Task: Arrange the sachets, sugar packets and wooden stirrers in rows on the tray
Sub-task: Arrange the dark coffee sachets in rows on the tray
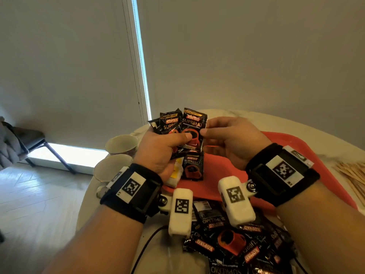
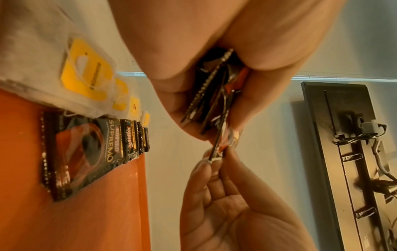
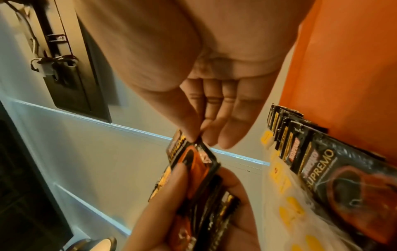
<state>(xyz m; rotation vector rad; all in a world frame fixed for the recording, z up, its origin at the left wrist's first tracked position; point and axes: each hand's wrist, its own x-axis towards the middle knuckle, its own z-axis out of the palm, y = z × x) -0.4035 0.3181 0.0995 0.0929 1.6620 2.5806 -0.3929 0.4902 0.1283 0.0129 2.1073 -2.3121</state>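
Several black Kopiko sachets (image 1: 173, 125) are fanned out in your left hand (image 1: 158, 149), your thumb pressed across their fronts and your fingers curled behind them, raised above the red tray (image 1: 276, 141). Your right hand (image 1: 231, 139) pinches the right edge of the front sachet (image 1: 194, 125) between thumb and forefinger, the other fingers loosely extended; the right wrist view shows that pinch at the sachet's corner. On the tray below your hands, a row of sachets (image 2: 86, 152) lies flat, label up, overlapping one another, and beside that row runs a row of white packets with yellow tags (image 2: 86, 76), partly overlapping the sachets' upper edge. A loose pile of more sachets (image 1: 233, 240) sits on the white table (image 1: 110, 204) near you, just outside the tray's near rim. Wooden stirrers (image 1: 353, 175) lie in a heap on the table to the right of the tray. Two paper cups (image 1: 118, 151) stand at the table's left edge.
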